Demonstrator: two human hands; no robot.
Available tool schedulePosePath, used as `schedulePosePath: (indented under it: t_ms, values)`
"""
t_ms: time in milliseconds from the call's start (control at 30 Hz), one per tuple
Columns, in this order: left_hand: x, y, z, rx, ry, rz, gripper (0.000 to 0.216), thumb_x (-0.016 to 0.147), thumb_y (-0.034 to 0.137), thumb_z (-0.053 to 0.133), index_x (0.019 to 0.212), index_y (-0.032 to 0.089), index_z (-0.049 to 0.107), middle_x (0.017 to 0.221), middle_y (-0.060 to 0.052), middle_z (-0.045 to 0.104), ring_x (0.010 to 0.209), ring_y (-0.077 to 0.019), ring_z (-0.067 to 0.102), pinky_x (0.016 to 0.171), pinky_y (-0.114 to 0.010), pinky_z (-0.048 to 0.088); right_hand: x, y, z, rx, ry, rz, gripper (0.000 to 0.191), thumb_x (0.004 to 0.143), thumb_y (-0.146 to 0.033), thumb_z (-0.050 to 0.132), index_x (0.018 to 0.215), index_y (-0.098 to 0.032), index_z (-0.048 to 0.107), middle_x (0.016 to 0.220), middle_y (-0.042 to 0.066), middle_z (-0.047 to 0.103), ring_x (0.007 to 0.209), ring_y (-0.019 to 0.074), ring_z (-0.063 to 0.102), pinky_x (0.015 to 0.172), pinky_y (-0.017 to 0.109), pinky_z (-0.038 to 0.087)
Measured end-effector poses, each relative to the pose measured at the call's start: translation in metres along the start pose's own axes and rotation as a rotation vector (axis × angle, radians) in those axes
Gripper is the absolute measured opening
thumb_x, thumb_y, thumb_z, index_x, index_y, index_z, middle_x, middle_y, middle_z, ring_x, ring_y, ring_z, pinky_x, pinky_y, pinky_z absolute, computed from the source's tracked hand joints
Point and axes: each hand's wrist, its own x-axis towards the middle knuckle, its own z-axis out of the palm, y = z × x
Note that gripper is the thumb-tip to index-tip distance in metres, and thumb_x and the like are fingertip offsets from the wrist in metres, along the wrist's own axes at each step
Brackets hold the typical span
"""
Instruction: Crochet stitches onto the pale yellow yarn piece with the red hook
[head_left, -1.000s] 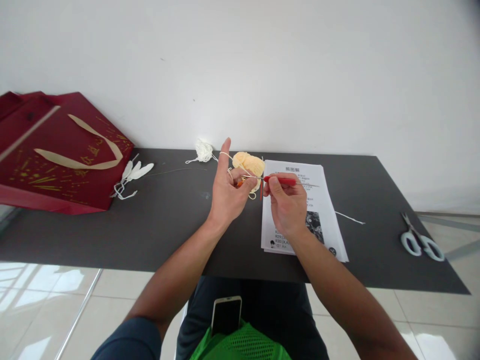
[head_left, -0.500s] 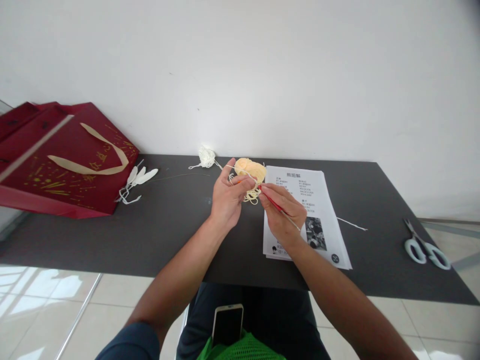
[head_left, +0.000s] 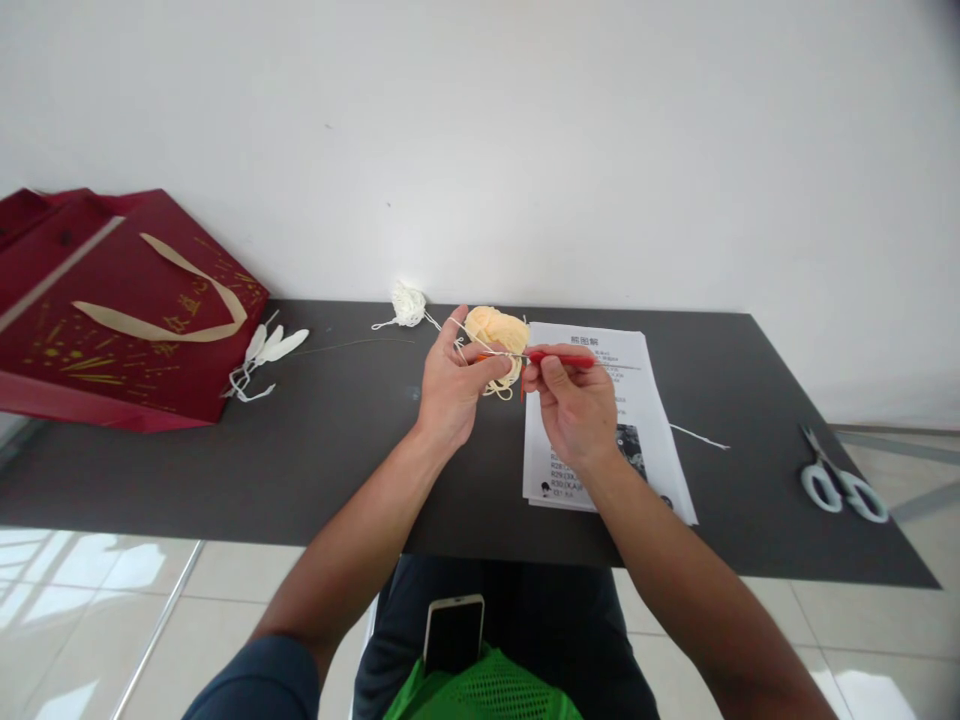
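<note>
A plain white wall (head_left: 525, 150) stood behind a dark worktop (head_left: 337, 450), with pale floor tiles showing below its near edge. The right hand (head_left: 574, 405) was closed around a slim red-handled tool (head_left: 562, 358). The left hand (head_left: 454, 385) had its thumb and fingers together near the tool's thin end, a pale strand (head_left: 459, 325) looped over the raised index finger; what exactly they pinched was too small to tell.

Half a second earlier the tool had slanted down toward the person; now it lay nearly level. The index finger, upright a second ago, leaned lower. That suggested one stroke of the yarn work, with tool and strand meeting at the fingertips.

Just beyond the hands sat a pale yellow yarn ball (head_left: 497, 325), and near it a white yarn ball (head_left: 409, 303) close to the wall. Printed sheets (head_left: 634, 400) lay partly under the right hand, a short white cord (head_left: 701, 437) emerging from their right edge.

Farther out, scissors (head_left: 844, 482) rested near the worktop's right edge, with dark surface between them and the sheets. More dark surface separated the left forearm from white petal-like pieces (head_left: 281, 346) beside a maroon bag (head_left: 127, 320).
</note>
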Motion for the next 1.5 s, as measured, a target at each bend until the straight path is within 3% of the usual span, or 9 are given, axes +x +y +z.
schedulePosePath:
  t_ms: [200, 500, 733, 1100, 1333, 1500]
  values:
    - [0.001, 0.0, -0.002, 0.031, 0.002, 0.001, 0.116, 0.062, 0.01, 0.088, 0.161, 0.015, 0.027, 0.075, 0.003, 0.075, 0.06, -0.0065, 0.061, 0.066, -0.021, 0.047, 0.003, -0.003, -0.002, 0.033, -0.002, -0.057, 0.01, 0.086, -0.023, 0.079, 0.09, -0.026, 0.07, 0.092, -0.002, 0.078, 0.066, 0.0067, 0.064, 0.063, 0.021, 0.053]
    - [0.002, 0.002, -0.004, 0.105, -0.012, 0.02, 0.123, 0.062, 0.011, 0.088, 0.164, 0.016, 0.019, 0.072, 0.003, 0.075, 0.065, -0.0105, 0.067, 0.063, -0.02, 0.046, 0.007, -0.006, -0.009, -0.079, -0.026, -0.159, 0.018, 0.085, -0.031, 0.081, 0.089, -0.026, 0.064, 0.089, -0.003, 0.074, 0.061, 0.0077, 0.059, 0.06, 0.025, 0.05]
    - [0.004, 0.001, -0.008, 0.172, -0.036, 0.039, 0.114, 0.066, 0.013, 0.085, 0.163, 0.018, 0.026, 0.071, 0.004, 0.073, 0.056, -0.0082, 0.06, 0.06, -0.022, 0.045, 0.009, -0.007, -0.015, -0.166, -0.028, -0.243, 0.017, 0.087, -0.028, 0.079, 0.091, -0.025, 0.062, 0.09, -0.002, 0.074, 0.062, 0.0086, 0.061, 0.058, 0.026, 0.048]
    - [0.003, 0.003, -0.01, 0.191, -0.058, 0.073, 0.095, 0.066, 0.005, 0.08, 0.153, 0.021, 0.045, 0.069, 0.002, 0.072, 0.064, -0.0147, 0.066, 0.068, -0.027, 0.052, 0.008, -0.009, -0.017, -0.22, -0.024, -0.224, 0.025, 0.085, -0.037, 0.081, 0.09, -0.026, 0.059, 0.087, -0.002, 0.074, 0.059, 0.0093, 0.058, 0.056, 0.027, 0.047]
    - [0.001, 0.008, -0.007, 0.148, -0.086, 0.021, 0.093, 0.06, 0.002, 0.08, 0.147, 0.019, 0.052, 0.067, 0.001, 0.069, 0.061, -0.0132, 0.064, 0.064, -0.024, 0.05, 0.012, -0.013, -0.016, -0.168, -0.043, -0.172, 0.032, 0.08, -0.044, 0.084, 0.087, -0.026, 0.059, 0.081, -0.003, 0.073, 0.055, 0.0085, 0.055, 0.052, 0.026, 0.043]
    - [0.004, 0.007, -0.011, 0.156, -0.175, 0.006, 0.085, 0.06, 0.003, 0.076, 0.141, 0.019, 0.055, 0.066, 0.001, 0.068, 0.057, -0.0135, 0.063, 0.059, -0.025, 0.046, 0.012, -0.016, -0.014, -0.131, -0.062, -0.111, 0.036, 0.077, -0.046, 0.087, 0.085, -0.026, 0.057, 0.08, -0.004, 0.072, 0.053, 0.0075, 0.053, 0.05, 0.026, 0.042]
